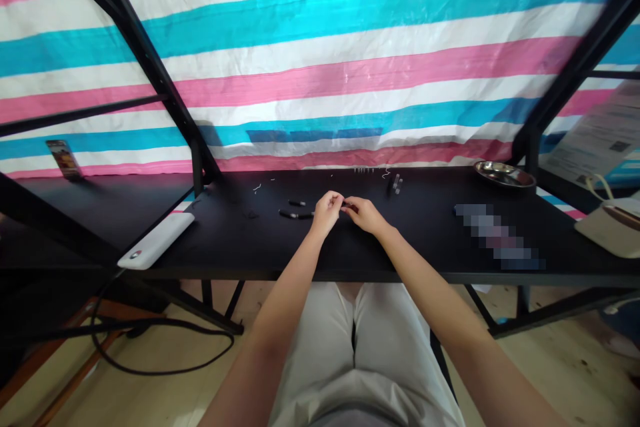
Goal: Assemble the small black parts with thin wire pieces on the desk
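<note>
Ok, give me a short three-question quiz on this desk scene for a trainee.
1. True or false: the left hand is nearer the short black cylinders than the right hand is.
2. What sits at the back right of the black desk? A: a steel dish; B: a glass jar; C: a coffee mug.
3. Fill in the blank: the striped sheet behind the desk has pink, white and ____ bands.

Key: 1 true; 2 A; 3 turquoise.

Glossy black cylinders, matt black tabletop, polished steel dish, woven plastic tarp
</note>
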A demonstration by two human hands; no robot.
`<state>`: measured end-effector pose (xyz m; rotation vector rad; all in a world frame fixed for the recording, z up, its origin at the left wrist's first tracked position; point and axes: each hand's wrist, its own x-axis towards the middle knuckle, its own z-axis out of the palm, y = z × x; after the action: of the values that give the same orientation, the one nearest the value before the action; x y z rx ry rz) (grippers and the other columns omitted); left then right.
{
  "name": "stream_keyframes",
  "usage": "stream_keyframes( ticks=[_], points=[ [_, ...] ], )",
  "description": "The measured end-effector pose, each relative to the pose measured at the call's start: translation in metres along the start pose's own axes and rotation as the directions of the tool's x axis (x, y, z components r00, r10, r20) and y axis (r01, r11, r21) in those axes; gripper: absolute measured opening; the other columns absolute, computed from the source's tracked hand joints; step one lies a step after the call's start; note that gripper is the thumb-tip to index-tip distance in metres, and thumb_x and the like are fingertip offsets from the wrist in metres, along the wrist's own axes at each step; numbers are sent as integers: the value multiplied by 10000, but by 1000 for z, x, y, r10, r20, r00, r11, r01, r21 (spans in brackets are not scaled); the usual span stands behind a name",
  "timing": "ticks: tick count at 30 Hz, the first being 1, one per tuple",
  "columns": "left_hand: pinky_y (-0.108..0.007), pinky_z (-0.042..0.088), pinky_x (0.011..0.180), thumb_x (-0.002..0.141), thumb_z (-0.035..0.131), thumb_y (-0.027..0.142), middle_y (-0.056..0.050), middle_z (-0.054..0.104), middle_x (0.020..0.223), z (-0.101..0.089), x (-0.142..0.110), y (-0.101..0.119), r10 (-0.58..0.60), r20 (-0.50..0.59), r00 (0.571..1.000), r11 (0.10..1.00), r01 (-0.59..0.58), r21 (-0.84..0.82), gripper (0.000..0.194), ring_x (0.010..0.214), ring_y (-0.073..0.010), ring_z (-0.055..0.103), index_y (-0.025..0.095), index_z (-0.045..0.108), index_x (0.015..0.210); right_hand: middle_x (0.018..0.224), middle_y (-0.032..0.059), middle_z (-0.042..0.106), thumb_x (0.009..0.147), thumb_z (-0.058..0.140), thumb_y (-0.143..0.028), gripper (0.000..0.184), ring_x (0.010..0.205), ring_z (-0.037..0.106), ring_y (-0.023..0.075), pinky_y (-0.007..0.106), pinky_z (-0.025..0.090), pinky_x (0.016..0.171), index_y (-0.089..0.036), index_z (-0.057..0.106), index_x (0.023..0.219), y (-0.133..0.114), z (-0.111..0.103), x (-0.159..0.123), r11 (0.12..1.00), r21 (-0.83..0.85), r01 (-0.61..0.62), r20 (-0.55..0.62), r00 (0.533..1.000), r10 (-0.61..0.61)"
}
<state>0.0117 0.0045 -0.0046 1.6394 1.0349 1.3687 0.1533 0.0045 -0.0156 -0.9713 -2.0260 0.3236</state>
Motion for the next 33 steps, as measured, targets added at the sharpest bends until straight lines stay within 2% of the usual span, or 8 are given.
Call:
stream_keyframes(
  ticks=[3,6,8,10,13,16,27,33],
  points=[
    [-192,336,500,829,489,351,46,485,552,0,0,-2,10,-45,999,999,-8,44,186,466,-70,422,176,543,796,724,21,632,830,524,-281,160,622,553,131,242,421,622,-184,629,903,1,-4,2,997,-49,-64,12,998,65],
    [-197,343,535,852,456,315,38,506,566,-1,-1,-3,50,-111,992,988,-33,152,160,494,-82,451,185,545,823,695,29,636,820,537,-300,158,627,570,141,244,415,621,-179,637,831,10,-22,6,949,-201,-244,-40,970,241],
    [-203,345,557,853,455,288,35,508,567,-1,-1,-3,84,-130,988,972,-53,229,141,513,-91,464,191,552,822,712,55,644,793,564,-288,147,666,591,159,249,415,628,-168,637,751,21,-42,7,850,-323,-416,-74,906,416],
    [-207,346,570,850,459,273,33,508,572,-1,-2,-4,113,-109,988,959,-80,272,127,526,-98,473,197,558,828,725,74,650,767,591,-304,154,705,610,177,255,423,640,-164,643,729,34,-63,5,719,-389,-576,-94,801,591],
    [-207,341,568,847,460,264,34,498,572,-1,-2,-5,133,-64,989,951,-110,289,119,522,-101,471,203,561,832,779,95,658,755,597,-337,178,779,626,207,274,438,677,-170,658,756,51,-87,0,588,-445,-675,-155,705,692],
    [-207,338,568,847,454,257,34,499,575,0,-2,-5,140,-51,989,946,-118,302,120,513,-100,465,206,561,829,850,116,661,777,560,-361,222,837,629,229,299,449,714,-170,667,814,59,-95,-3,552,-485,-678,-191,698,690],
    [-207,349,572,833,475,254,30,506,577,-1,-3,-6,138,-62,989,953,-115,280,104,529,-107,487,211,570,826,903,128,662,811,525,-346,243,885,624,237,314,459,754,-162,666,886,66,-85,0,563,-531,-633,-170,731,661],
    [-205,340,558,836,463,251,28,501,578,0,-3,-7,145,-55,988,951,-124,282,116,516,-103,468,209,571,828,771,91,673,747,617,-258,143,767,637,188,270,464,701,-149,680,813,76,-96,-8,564,-449,-692,-150,681,717]
  ],
)
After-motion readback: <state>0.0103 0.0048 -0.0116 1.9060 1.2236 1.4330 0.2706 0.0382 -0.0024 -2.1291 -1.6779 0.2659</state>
